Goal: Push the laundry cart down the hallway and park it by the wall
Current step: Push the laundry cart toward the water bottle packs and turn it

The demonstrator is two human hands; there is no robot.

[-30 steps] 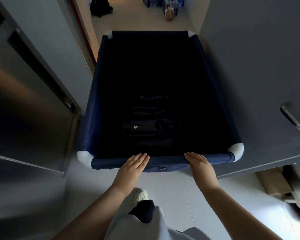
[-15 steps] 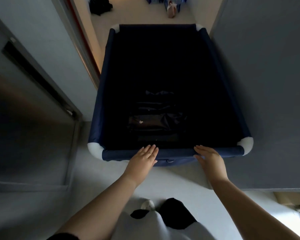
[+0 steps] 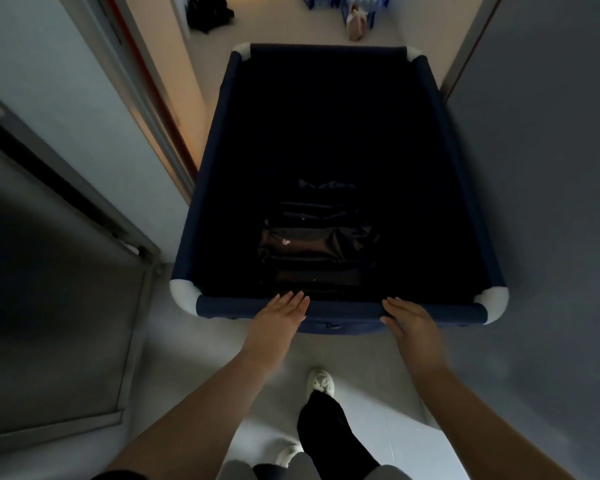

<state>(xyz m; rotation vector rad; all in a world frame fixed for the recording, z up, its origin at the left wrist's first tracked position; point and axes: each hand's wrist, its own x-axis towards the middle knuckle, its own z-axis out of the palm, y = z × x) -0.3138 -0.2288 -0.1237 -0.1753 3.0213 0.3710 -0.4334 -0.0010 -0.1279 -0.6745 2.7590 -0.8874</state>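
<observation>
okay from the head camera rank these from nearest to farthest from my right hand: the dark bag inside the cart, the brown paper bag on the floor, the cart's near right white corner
From the right hand:
1. Near right white corner, just to its right on the cart rim.
2. Dark bag, down inside, ahead and left.
3. Brown paper bag, far down the hallway, beyond the cart.

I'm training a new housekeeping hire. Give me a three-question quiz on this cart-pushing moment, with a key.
1. True or false: both hands rest on the near rail of the laundry cart.
2. What lies in the cart's bottom? A) white towels B) a dark shiny bag C) nothing
3. What colour are the cart's corner caps?

Key:
1. True: the left hand and right hand lie flat, fingers extended, on the rail.
2. B, the dark bag.
3. White, as on the near-left cap.
</observation>
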